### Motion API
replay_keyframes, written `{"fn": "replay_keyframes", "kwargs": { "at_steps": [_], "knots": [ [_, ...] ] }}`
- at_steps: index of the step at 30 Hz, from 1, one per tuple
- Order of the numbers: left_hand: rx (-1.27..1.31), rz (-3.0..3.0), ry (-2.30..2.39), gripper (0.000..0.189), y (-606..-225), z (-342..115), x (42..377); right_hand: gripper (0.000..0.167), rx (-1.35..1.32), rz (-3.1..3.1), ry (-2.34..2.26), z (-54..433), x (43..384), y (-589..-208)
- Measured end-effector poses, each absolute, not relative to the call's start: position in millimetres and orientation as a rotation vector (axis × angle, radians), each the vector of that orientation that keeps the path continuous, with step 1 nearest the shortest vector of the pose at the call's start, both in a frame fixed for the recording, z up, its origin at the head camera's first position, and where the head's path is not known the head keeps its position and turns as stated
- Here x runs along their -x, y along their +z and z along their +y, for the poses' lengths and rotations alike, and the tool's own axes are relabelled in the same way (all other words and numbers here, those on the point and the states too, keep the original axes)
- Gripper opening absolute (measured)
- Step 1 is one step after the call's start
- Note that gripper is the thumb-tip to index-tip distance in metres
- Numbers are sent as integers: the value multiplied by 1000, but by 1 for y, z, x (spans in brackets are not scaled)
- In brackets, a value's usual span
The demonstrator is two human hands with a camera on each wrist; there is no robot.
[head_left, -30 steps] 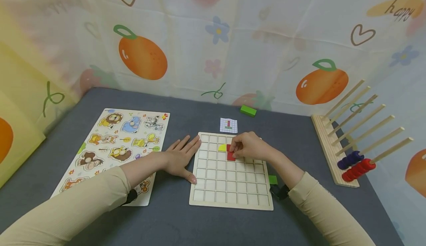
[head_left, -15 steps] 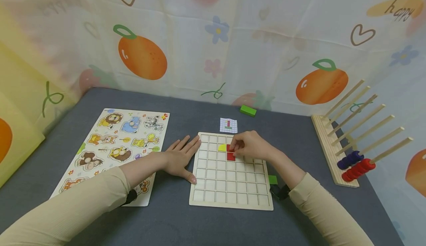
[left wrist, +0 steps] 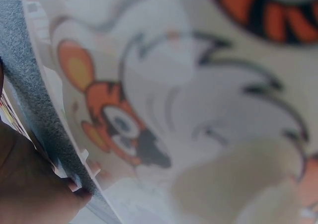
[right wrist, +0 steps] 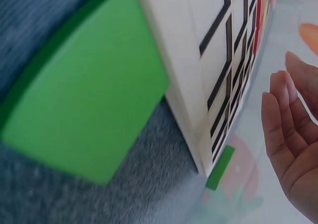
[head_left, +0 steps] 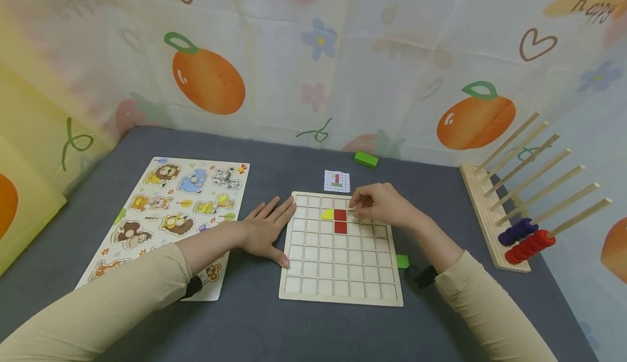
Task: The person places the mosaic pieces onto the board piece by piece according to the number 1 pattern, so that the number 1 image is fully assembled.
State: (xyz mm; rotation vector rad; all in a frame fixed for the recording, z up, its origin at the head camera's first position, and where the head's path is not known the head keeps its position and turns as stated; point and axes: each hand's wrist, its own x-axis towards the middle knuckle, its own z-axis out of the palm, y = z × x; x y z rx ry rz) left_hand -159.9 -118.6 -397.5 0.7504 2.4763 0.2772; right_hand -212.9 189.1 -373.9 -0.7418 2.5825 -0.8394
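Observation:
A wooden grid board (head_left: 325, 285) lies flat, divided into square cells. Two red square tiles (head_left: 340, 227) sit one below the other in its upper part, with a yellow tile (head_left: 327, 214) with a rounded corner left of the upper one. My left hand (head_left: 267, 231) is spread flat, fingertips and thumb at the board's left edge. Over the upper right of the board hovers my right hand (head_left: 379, 204), its fingers bent and nothing between them in the right wrist view. A green block (head_left: 402, 262) lies against the board's right edge.
Behind the board lies a small pattern card (head_left: 337, 181), with another green block (head_left: 366, 159) beyond it. An animal puzzle board (head_left: 188, 215) lies at left, under my left forearm. A wooden peg rack (head_left: 495, 226) with blue and red beads stands at right.
My right hand has let go of the red tile and shifted right and slightly up, uncovering both red tiles. My left hand keeps its place; the head view has tilted down a little.

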Motion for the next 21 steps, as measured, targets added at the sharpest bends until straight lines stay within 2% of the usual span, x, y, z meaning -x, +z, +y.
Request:
{"fn": "replay_keyframes", "kwargs": {
  "at_steps": [21],
  "knots": [
    [-748,2468,286,122,-394,-118,160,19,649,2661,-788,243,214,-358]
  ]
}}
